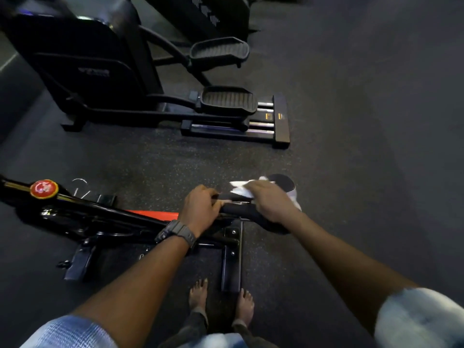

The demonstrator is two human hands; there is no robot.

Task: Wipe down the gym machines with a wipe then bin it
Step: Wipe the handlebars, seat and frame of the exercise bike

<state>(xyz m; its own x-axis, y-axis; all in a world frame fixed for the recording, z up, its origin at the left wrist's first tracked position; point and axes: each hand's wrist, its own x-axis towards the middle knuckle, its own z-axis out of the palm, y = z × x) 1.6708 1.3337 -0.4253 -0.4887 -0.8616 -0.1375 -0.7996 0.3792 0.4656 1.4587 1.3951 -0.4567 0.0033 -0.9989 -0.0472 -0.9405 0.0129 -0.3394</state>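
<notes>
At frame centre, left hand (199,209) gripping horizontal black bar (238,209), right hand (270,200) pressing crumpled wipe (241,188) along it

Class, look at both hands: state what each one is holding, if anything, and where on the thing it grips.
The left hand grips the black handlebar near its middle. The right hand holds the white wipe against the bar's right part.

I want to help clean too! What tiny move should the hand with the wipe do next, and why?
Probably slide the right hand with the white wipe along the black bar. The left hand grips the bar, and the wipe sits at only one spot.
</notes>
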